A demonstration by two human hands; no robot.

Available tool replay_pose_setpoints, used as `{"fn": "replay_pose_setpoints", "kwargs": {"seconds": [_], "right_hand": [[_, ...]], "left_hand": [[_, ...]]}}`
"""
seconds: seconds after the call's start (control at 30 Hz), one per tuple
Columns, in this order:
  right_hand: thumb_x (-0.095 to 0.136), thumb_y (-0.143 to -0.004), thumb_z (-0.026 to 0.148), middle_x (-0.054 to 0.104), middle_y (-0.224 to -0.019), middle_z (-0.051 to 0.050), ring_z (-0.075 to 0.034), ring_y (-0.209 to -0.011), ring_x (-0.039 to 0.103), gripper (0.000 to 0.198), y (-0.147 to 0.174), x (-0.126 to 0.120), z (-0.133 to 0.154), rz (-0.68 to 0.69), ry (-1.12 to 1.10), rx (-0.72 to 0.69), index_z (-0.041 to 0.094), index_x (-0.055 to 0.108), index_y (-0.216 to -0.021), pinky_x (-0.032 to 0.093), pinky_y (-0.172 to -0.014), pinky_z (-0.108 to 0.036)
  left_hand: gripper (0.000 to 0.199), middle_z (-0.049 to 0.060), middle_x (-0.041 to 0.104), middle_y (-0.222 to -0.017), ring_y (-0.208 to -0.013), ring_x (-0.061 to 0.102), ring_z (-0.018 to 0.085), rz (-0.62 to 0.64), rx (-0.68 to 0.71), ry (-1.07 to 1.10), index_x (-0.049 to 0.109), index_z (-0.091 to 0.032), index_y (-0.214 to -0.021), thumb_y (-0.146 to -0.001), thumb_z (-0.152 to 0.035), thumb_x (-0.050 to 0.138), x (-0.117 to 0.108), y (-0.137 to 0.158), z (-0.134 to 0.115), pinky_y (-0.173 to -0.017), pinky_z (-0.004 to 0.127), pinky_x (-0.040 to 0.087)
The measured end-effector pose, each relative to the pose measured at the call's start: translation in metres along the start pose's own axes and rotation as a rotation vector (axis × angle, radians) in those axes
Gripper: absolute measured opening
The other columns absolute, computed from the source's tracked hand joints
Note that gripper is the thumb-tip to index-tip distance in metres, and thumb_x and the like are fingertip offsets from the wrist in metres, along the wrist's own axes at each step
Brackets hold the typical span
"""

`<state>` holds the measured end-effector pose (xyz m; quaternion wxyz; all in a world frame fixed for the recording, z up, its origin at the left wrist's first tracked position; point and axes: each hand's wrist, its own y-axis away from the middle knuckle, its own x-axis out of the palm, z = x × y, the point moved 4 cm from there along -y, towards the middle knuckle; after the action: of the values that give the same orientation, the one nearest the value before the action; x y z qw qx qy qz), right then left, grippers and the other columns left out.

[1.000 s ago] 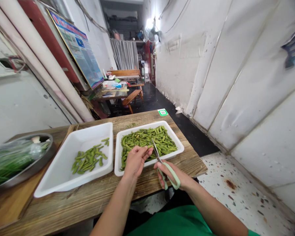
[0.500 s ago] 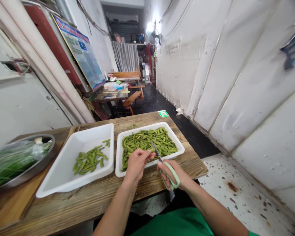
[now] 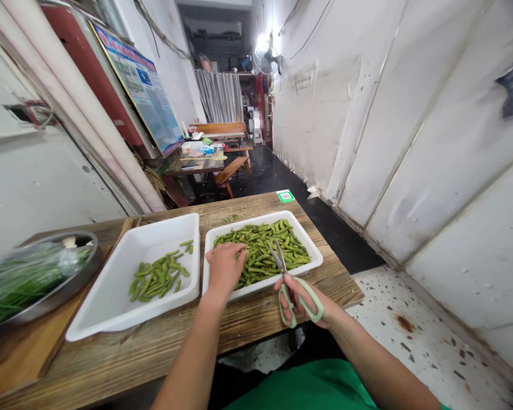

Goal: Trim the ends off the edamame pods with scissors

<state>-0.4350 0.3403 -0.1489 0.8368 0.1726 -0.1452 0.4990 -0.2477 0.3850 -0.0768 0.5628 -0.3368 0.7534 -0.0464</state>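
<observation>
My right hand grips a pair of scissors with pale green handles, its fingers through the loops. The blades are spread apart and point away over the near right part of a white tray full of green edamame pods. Above the left side of this tray is my left hand, its fingers curled together; whatever they hold is hidden. To the left, a second white tray contains a smaller heap of edamame pods.
A metal bowl with bagged green vegetables stands on a wooden board at the left. Plant scraps and a green QR-code card lie on the wooden table. Beyond are another table and benches.
My left hand has moved left, away from the scissors, where it was pinching a pod at the blades. The scissors have opened and shifted slightly right.
</observation>
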Motion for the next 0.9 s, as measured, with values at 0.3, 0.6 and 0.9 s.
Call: {"fn": "replay_pose_setpoints", "kwargs": {"seconds": [0.3,0.6,0.9], "right_hand": [[0.048,-0.076,0.068,0.050,-0.057,0.006,-0.009,-0.039,0.048,0.054,0.003,-0.007,-0.003,-0.031,0.146,0.023,0.017,0.048,-0.094,0.043,-0.039,-0.023],[0.047,-0.077,0.066,0.050,-0.056,0.007,-0.008,-0.035,0.049,0.047,0.002,-0.011,0.000,-0.098,0.413,0.022,0.019,0.044,-0.082,0.038,-0.032,-0.018],[0.050,-0.076,0.064,0.047,-0.050,0.008,-0.008,-0.031,0.046,0.046,0.004,-0.002,0.002,-0.120,0.421,0.012,0.019,0.042,-0.075,0.039,-0.029,-0.018]], "left_hand": [[0.012,0.007,0.069,-0.085,-0.087,0.058,0.026,0.216,0.094,0.024,0.070,-0.023,-0.077,-0.074,-0.023,0.058,0.045,-0.012,-0.022,-0.080,0.038,0.038],[0.013,0.001,0.066,-0.068,-0.065,0.061,0.017,0.224,-0.117,0.538,0.064,-0.019,-0.072,-0.068,-0.031,0.063,0.034,0.004,-0.028,-0.062,0.027,0.044],[0.019,0.003,0.066,-0.066,-0.061,0.059,0.017,0.304,-0.178,0.622,0.065,-0.016,-0.072,-0.065,-0.035,0.064,0.036,0.013,-0.028,-0.057,0.027,0.043]]}}
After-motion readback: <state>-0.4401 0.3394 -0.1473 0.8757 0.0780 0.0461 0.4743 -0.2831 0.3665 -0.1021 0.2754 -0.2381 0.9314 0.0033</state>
